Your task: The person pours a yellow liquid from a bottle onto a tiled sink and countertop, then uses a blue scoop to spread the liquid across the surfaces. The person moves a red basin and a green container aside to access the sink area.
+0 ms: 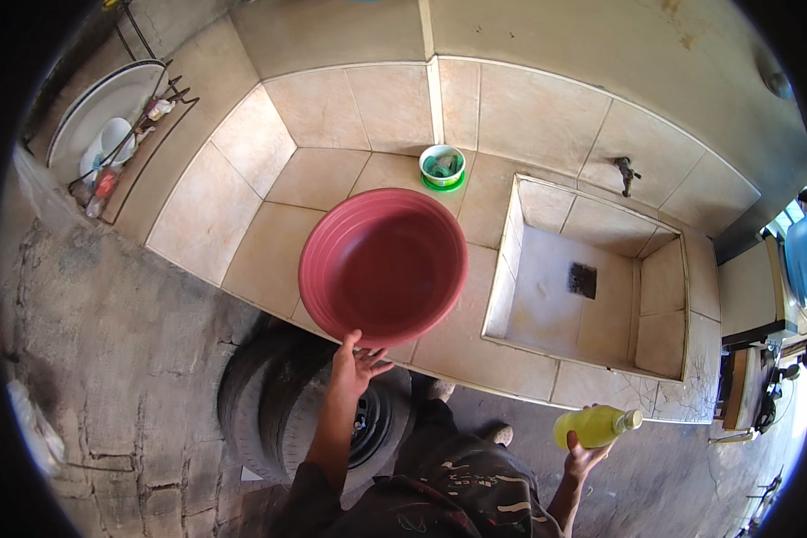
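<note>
A wide reddish plastic basin (383, 260) stands on the tiled counter, with nothing visible inside. My left hand (357, 363) is at its near rim, the thumb up against the edge and the fingers spread apart. To the right, in front of the counter edge, my right hand (585, 457) grips a bottle (592, 426) of yellow-green liquid. The bottle lies nearly sideways, its capped neck pointing right. Behind the basin sits a small white tub (442, 164) with a green base, holding something greenish that I cannot make out.
A tiled sink (511, 309) with a dark drain is sunk into the counter at right, below a wall tap (626, 175). Tyres (282, 403) stand under the counter's front edge. A wire rack (148, 134) with dishes is at the far left.
</note>
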A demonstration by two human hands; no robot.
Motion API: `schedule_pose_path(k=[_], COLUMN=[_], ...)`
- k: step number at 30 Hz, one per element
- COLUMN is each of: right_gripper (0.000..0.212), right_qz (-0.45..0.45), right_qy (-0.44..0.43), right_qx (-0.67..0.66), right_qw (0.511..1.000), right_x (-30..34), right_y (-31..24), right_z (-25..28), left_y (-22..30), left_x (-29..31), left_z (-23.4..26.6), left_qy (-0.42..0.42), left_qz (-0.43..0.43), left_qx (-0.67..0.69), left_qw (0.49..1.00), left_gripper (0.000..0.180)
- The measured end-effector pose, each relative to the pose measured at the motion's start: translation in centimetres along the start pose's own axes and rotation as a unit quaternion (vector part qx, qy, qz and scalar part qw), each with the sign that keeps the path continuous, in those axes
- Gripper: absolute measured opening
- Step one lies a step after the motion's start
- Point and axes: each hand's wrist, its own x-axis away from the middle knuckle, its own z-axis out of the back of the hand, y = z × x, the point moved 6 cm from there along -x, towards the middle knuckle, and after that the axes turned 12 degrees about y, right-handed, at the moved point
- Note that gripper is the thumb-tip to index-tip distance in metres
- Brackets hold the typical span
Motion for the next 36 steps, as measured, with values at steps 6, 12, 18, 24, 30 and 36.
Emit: schedule_pose_path(k=[6, 12, 18, 24, 30, 36], right_gripper=[0.092, 0.091, 0.091, 0.092, 0.092, 0.091], right_qz=[-0.008, -0.019, 0.028, 0.04, 0.03, 0.015], right_qy=[-0.021, 0.012, 0.111, 0.174, 0.195, 0.179], right_qx=[-0.019, -0.036, -0.015, -0.047, -0.043, -0.037], right_qw=[1.0, 0.999, 0.993, 0.983, 0.979, 0.983], right_x=[1.7, 3.0, 2.4, 3.0, 3.3, 1.9], right_y=[0.3, -1.3, -2.2, -3.0, -2.5, -2.5], right_z=[-8.6, -9.6, -6.0, -1.4, 5.2, 13.7], left_y=[2.1, 4.0, 6.3, 5.9, 4.2, 1.4], left_x=[-1.3, -0.7, 1.5, 5.8, 12.7, 16.8], left_z=[-1.1, -1.9, -5.4, -13.1, -19.4, -22.2], left_qy=[-0.027, -0.004, -0.014, -0.096, -0.104, -0.105], left_qz=[-0.065, -0.097, -0.193, -0.409, -0.763, -0.822], left_qx=[-0.006, -0.059, -0.118, -0.205, -0.378, -0.383], left_qw=[0.997, 0.993, 0.974, 0.884, 0.513, 0.408], left_gripper=[0.049, 0.053, 0.055, 0.043, 0.052, 0.056])
